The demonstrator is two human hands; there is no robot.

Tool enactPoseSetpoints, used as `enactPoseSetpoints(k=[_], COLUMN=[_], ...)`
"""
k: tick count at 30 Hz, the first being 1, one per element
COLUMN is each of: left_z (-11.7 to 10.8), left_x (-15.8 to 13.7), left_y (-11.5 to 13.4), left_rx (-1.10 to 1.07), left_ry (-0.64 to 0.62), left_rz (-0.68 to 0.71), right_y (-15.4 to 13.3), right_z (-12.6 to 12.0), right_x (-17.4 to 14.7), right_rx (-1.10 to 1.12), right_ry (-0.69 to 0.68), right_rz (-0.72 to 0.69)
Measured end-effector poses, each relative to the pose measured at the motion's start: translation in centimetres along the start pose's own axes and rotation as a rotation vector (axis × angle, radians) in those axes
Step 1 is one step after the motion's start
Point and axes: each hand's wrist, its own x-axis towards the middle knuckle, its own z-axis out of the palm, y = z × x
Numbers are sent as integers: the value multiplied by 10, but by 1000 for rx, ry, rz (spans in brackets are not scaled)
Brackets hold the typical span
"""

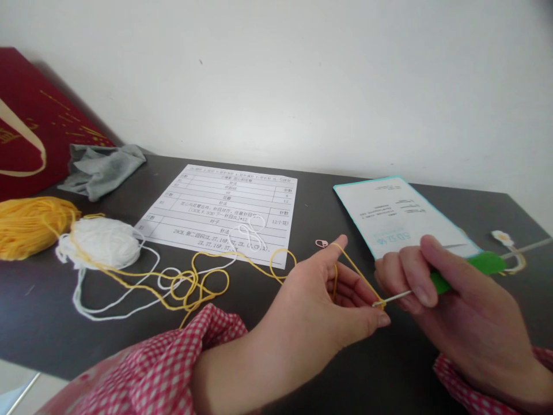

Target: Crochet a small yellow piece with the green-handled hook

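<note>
Yellow yarn [381,305] | on crochet hook [486,263] | red bag [41,115]: contents hidden

Your head camera, looking forward and down, close over your left hand [315,308] and right hand [470,314], facing the far wall [298,86]

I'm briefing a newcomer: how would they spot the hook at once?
On the right of the dark table lies a white card with blue edges. In front of it, the right hand grips the hook, thin tip at the yellow yarn. Its bright green handle sets it apart from card and yarn.
</note>
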Motion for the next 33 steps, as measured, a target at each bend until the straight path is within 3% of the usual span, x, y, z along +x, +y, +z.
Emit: enactPoseSetpoints(k=[7, 19, 28, 31, 33], left_z=[1, -1, -2, -1, 0], left_x=[-4, 2, 2, 1, 1], left_y=[0, -7, 1, 1, -1], left_rx=[46, -65, -110, -66, -38], left_ry=[4, 1, 73, 70, 57], left_rz=[4, -31, 51, 31, 18], right_y=[-8, -14, 9, 11, 9], right_z=[-6, -6, -2, -2, -2], right_x=[-5, -5, -10, -9, -6], right_rx=[-138, -239, -270, -232, -126], right_ry=[-11, -27, -58, -56, -63], right_rz=[-159, -266, -369, -329, -189])
